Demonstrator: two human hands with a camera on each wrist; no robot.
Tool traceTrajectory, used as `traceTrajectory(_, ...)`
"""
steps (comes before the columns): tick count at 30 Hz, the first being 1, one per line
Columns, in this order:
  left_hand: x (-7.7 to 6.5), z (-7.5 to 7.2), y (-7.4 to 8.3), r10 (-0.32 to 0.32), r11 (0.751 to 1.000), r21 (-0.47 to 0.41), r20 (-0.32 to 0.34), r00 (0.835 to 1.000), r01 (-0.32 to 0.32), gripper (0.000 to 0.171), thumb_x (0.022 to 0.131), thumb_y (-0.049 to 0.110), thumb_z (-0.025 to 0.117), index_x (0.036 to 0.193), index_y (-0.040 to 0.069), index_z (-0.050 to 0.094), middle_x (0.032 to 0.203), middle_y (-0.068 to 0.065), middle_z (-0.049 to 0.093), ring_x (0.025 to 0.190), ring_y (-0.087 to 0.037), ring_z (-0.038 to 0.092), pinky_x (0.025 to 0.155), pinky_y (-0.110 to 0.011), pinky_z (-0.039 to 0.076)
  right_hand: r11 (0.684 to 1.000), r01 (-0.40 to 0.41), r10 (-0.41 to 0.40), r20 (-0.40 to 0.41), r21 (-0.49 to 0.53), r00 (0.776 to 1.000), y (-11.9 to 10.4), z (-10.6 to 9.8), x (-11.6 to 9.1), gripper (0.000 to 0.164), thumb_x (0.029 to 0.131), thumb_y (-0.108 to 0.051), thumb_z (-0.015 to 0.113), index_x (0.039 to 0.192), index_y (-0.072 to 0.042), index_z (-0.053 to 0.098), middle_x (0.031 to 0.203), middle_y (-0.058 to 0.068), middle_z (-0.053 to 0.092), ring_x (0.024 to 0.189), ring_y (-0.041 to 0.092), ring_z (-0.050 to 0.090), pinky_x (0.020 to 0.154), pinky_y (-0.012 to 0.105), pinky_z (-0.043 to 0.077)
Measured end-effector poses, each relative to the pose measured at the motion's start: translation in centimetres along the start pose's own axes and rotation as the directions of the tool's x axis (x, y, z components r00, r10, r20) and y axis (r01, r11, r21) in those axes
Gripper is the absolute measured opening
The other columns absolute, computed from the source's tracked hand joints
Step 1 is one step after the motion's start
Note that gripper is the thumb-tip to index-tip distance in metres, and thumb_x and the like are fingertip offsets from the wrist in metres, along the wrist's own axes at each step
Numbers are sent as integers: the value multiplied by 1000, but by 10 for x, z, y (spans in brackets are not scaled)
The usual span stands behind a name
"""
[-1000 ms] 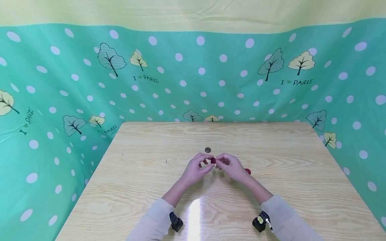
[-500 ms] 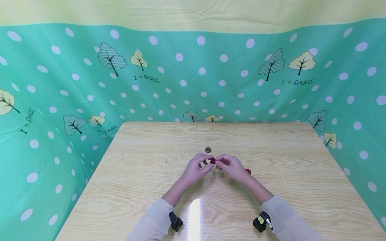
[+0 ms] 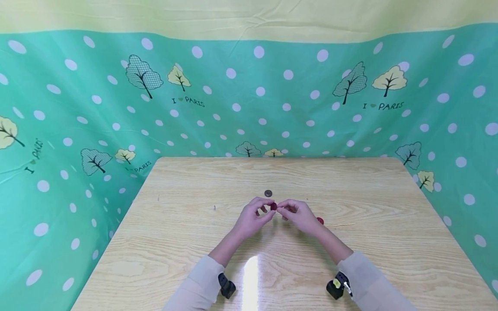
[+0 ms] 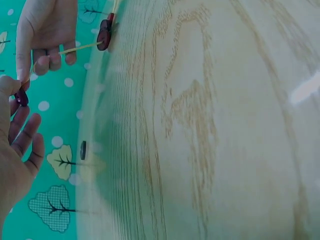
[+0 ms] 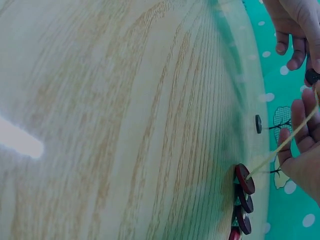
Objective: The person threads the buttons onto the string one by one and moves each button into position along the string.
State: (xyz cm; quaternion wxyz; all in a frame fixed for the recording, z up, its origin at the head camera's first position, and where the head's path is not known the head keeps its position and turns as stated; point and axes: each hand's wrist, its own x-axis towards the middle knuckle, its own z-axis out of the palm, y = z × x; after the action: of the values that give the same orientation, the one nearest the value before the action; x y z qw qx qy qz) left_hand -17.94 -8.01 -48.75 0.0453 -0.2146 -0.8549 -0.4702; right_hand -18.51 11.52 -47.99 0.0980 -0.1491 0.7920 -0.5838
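My left hand [image 3: 252, 219] pinches a small dark red button [image 3: 273, 207] on edge between thumb and forefinger, held above the table. Thumb and forefinger of my right hand [image 3: 299, 217] meet right at the button and pinch a thin yellow string [image 5: 280, 148]. From those fingertips the string slants down to a row of red and dark buttons [image 5: 244, 178] threaded on it, lying on the table. The head view shows only a red button [image 3: 320, 220] of that row beside my right wrist. The string's end at the held button is hidden by the fingers.
A single dark round button [image 3: 268, 193] lies on the wooden table [image 3: 175, 255], just beyond both hands. The string's tail [image 3: 340, 224] stretches right across the wood. A green dotted cloth [image 3: 218, 86] hangs behind and at both sides.
The held button and the fingertips of both hands have shifted very slightly left. Both hands keep their pinch, and the things on the table have stayed in place.
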Motion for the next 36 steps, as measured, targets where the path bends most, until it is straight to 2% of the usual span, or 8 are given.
traceTrajectory(3, 0, 0, 0, -2, 1000, -9, -6, 1000, 2, 31, 87, 19, 65, 116, 9, 63, 108, -4, 64, 87, -17, 60, 67, -18, 47, 1000, -2, 2, -15, -24, 1000, -2, 0, 0, 21, 92, -20, 59, 103, -4, 66, 83, 22, 59, 68, 17, 53, 60, 21, 44)
traceTrajectory(7, 0, -1, 0, -8, 1000, -19, -10, 1000, 8, 34, 87, 17, 65, 119, 7, 62, 109, -5, 64, 87, -18, 61, 68, -18, 47, 999, -23, 22, -27, -26, 999, -3, 0, 0, 22, 92, -23, 60, 103, -5, 66, 77, 14, 56, 62, 7, 44, 56, 18, 38)
traceTrajectory(12, 0, -1, -1, -20, 999, -27, -10, 1000, 20, 34, 87, 17, 65, 120, 7, 61, 110, -5, 63, 88, -19, 61, 68, -18, 48, 998, -55, 54, -22, -23, 998, -10, -1, -2, 22, 92, -20, 59, 104, -3, 65, 69, 1, 49, 59, 6, 40, 55, 19, 36)
traceTrajectory(19, -1, 0, -1, -26, 999, -39, -5, 1000, 26, 35, 87, 17, 64, 121, 8, 61, 110, -5, 63, 89, -21, 61, 69, -18, 48, 998, -65, 65, -15, -23, 998, -34, -2, -10, 20, 92, -13, 59, 104, 2, 64, 64, -1, 41, 56, 5, 35, 53, 18, 33)
traceTrajectory(26, -1, -1, 0, -31, 999, -45, 4, 1000, 31, 34, 87, 17, 64, 120, 9, 61, 110, -5, 62, 90, -20, 60, 69, -18, 48, 996, -85, 85, -26, -16, 996, -33, -2, -8, 18, 90, -12, 62, 102, 1, 65, 62, -1, 39, 54, 5, 34, 51, 18, 30)
traceTrajectory(36, -1, 1, 3, -19, 999, -49, 6, 1000, 20, 32, 87, 17, 66, 117, 9, 62, 109, -5, 62, 89, -20, 60, 68, -18, 47, 997, -70, 70, -26, -12, 997, -32, -1, -8, 17, 90, -10, 61, 102, 2, 65, 61, -1, 39, 54, 4, 33, 51, 16, 29)
